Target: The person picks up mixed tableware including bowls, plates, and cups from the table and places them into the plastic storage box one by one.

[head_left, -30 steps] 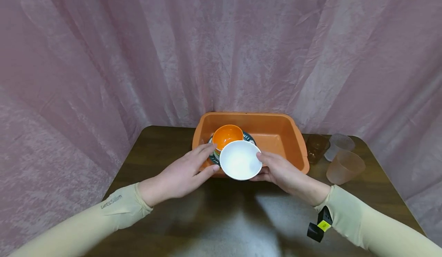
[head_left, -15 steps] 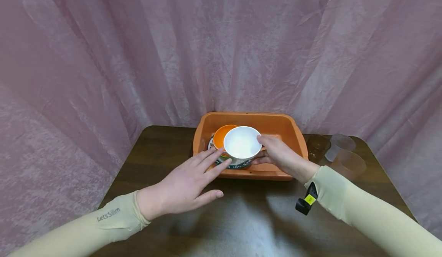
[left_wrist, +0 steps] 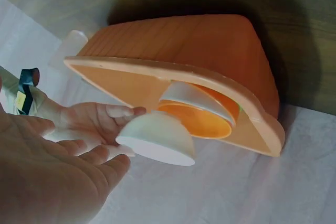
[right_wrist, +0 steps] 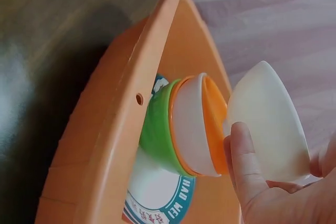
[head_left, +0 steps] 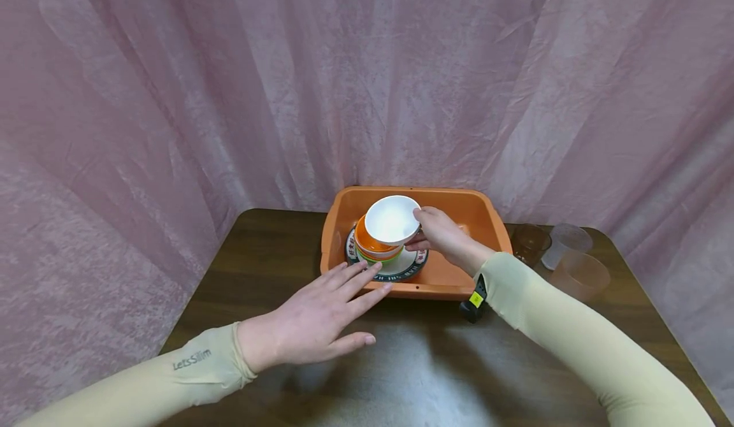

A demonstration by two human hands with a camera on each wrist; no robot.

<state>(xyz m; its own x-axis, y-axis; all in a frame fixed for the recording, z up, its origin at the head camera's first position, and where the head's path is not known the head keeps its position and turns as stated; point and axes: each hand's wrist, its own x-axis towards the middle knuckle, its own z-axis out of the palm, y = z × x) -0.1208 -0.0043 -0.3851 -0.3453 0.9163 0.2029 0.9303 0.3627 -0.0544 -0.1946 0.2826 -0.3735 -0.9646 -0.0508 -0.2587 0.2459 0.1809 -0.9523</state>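
Observation:
A white bowl [head_left: 392, 219] is pinched at its right rim by my right hand [head_left: 444, 232], thumb inside and fingers beneath. It hangs tilted just above a stack of bowls [right_wrist: 186, 124]: green lowest, then orange and white, with orange inside the top. That stack stands on a plate [head_left: 410, 264] with a dark lettered rim, at the left of the orange basin [head_left: 453, 287]. My left hand [head_left: 321, 315] is spread flat in the air before the basin's front left, holding nothing. From the left wrist view, the white bowl [left_wrist: 157, 137] shows its outer side.
Several see-through cups stand right of the basin: a brown one [head_left: 530, 243], a clear one [head_left: 568, 243] and a pinkish one [head_left: 580, 275]. The basin sits at the back of a dark wooden table [head_left: 401, 363], against a pink curtain [head_left: 367, 83].
My right hand has carried the white bowl away from me and slightly left, up over the stack. My left hand has drawn back from the bowls toward the table's front.

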